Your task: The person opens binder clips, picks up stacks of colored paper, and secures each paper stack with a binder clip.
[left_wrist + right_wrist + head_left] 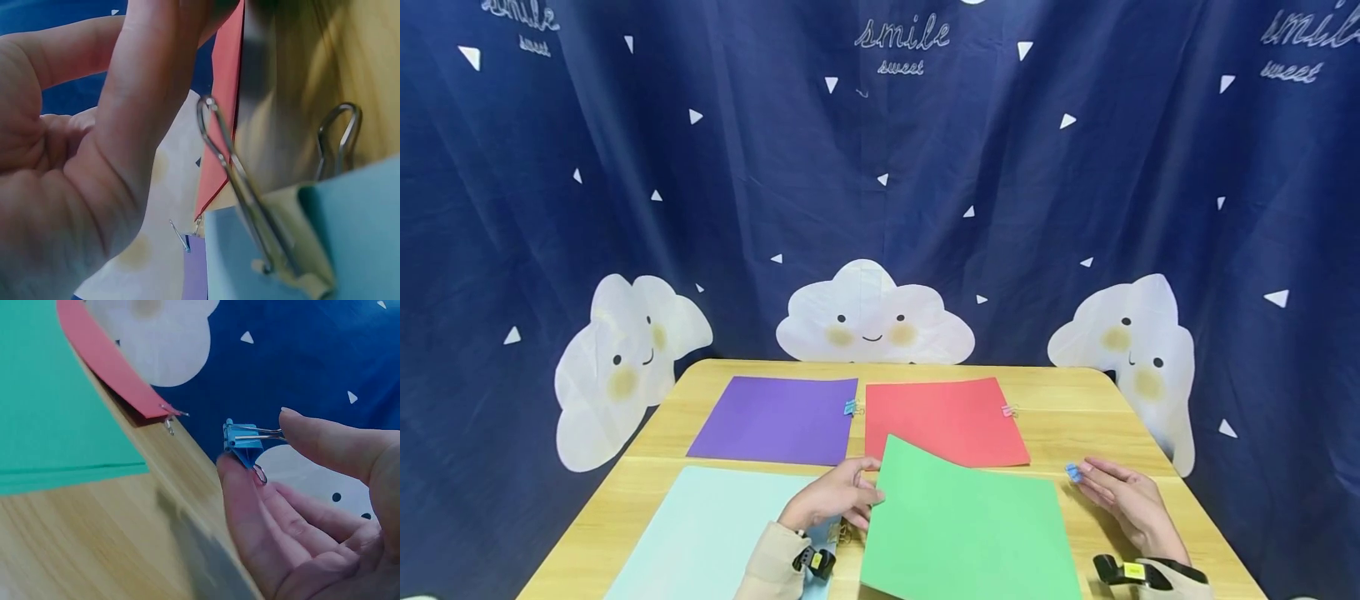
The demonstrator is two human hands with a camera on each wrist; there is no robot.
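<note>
My left hand (838, 496) pinches the left edge of the green paper (973, 533), whose upper left corner is raised and overlaps the red sheet. To the right of the green paper, my right hand (1126, 504) holds a blue binder clip (245, 439) between thumb and fingers. The clip's wire handles show in the right wrist view, and its jaws grip no paper. Below my left hand lies a light blue sheet (722, 517) with a yellowish binder clip (297, 231) on its right edge, handles sticking out.
Further back on the wooden table (1075, 408) lie a purple sheet (775, 421), with a blue binder clip (850, 407) on its right edge, and a red sheet (943, 417), with a pink binder clip (1008, 411). A dark blue curtain (880, 217) hangs behind the table.
</note>
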